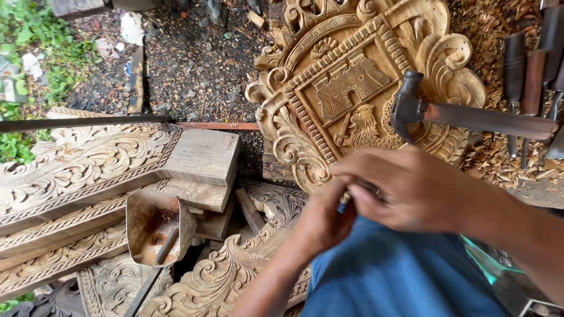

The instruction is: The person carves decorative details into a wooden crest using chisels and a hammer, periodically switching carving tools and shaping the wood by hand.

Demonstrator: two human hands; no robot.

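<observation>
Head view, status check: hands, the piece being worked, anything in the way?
Left hand and right hand pinch a thin tool, mostly hidden, at the lower edge of the carved wooden crest. Hammer lies across the crest. Chisels at right.

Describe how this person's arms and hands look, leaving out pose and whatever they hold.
Both forearms are bare, with no sleeves reaching into view. The left hand and right hand wear no gloves, and no ring, watch or bracelet shows. Blue cloth covers the lap beneath them.
</observation>
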